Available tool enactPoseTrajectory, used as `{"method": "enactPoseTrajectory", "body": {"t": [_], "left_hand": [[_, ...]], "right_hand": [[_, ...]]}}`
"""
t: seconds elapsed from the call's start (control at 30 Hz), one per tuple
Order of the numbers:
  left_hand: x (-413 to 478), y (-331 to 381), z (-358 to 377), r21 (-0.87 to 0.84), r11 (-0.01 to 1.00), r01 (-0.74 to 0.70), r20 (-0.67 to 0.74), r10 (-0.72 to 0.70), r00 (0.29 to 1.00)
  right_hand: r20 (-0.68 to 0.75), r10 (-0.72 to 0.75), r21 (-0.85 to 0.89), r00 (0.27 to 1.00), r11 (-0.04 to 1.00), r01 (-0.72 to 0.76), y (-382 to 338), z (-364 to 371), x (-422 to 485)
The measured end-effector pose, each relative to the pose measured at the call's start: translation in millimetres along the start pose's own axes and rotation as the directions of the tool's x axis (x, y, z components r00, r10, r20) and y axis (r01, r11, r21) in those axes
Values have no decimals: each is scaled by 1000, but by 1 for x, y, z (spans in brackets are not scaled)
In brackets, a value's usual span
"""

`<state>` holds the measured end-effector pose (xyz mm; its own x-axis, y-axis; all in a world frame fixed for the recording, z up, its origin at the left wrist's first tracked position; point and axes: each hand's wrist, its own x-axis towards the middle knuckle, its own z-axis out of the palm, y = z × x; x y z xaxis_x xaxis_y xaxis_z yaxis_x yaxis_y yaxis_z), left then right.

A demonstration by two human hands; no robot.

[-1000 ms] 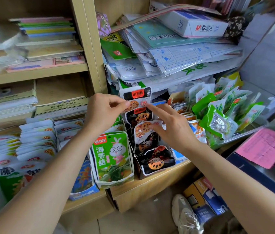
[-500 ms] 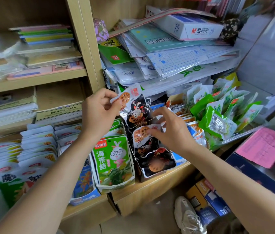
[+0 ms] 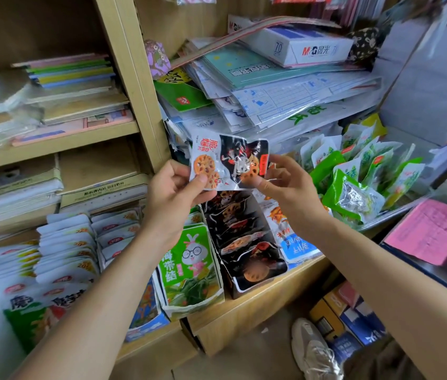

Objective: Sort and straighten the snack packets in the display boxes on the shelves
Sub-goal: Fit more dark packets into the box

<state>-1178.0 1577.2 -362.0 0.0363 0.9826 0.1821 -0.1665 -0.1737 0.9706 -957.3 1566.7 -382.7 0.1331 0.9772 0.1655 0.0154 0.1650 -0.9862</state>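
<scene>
Wooden shelves (image 3: 260,305) hold stacked stationery above and rows of snack display boxes below. Both hands are raised over the black lotus-root display box (image 3: 258,272) – the left hand (image 3: 173,193) pinches a white lotus-root packet (image 3: 203,160) at its lower edge, and the right hand (image 3: 288,193) pinches a black lotus-root packet (image 3: 244,157) that overlaps it. Green snack packets (image 3: 354,193) lie heaped to the right.

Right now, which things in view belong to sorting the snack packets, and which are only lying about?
Part of the job: lotus-root packets, pinched by the left hand and right hand; black display box beneath them; green seaweed box; green packets on the right.
Lying about: copy-paper box; notebook stack; pink note; shoe.
</scene>
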Motion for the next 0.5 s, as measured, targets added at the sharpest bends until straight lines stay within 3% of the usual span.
{"method": "enactPoseTrajectory", "body": {"t": [0.13, 0.2, 0.3, 0.43, 0.5], "left_hand": [[0, -3, 0, 62, 998, -20, 72, 16, 997], [-1, -4, -5, 255, 958, -129, 80, 112, 991], [-1, -6, -13, 495, 823, -277, 62, 285, 957], [-2, -9, -16, 593, 719, -363, 168, 331, 929], [-3, -13, -16, 682, 593, -428, 262, 348, 900]], "right_hand": [[38, -37, 92, 999, 995, 33, -8, -6, 5], [49, -61, 109, 997, 992, 56, -17, -12, 6], [102, -168, -71, 980, 982, 176, -27, -28, 7], [176, -210, -338, 962, 905, 259, -33, -43, 7], [196, -238, -461, 951, 834, 303, -34, -44, 7]]}}
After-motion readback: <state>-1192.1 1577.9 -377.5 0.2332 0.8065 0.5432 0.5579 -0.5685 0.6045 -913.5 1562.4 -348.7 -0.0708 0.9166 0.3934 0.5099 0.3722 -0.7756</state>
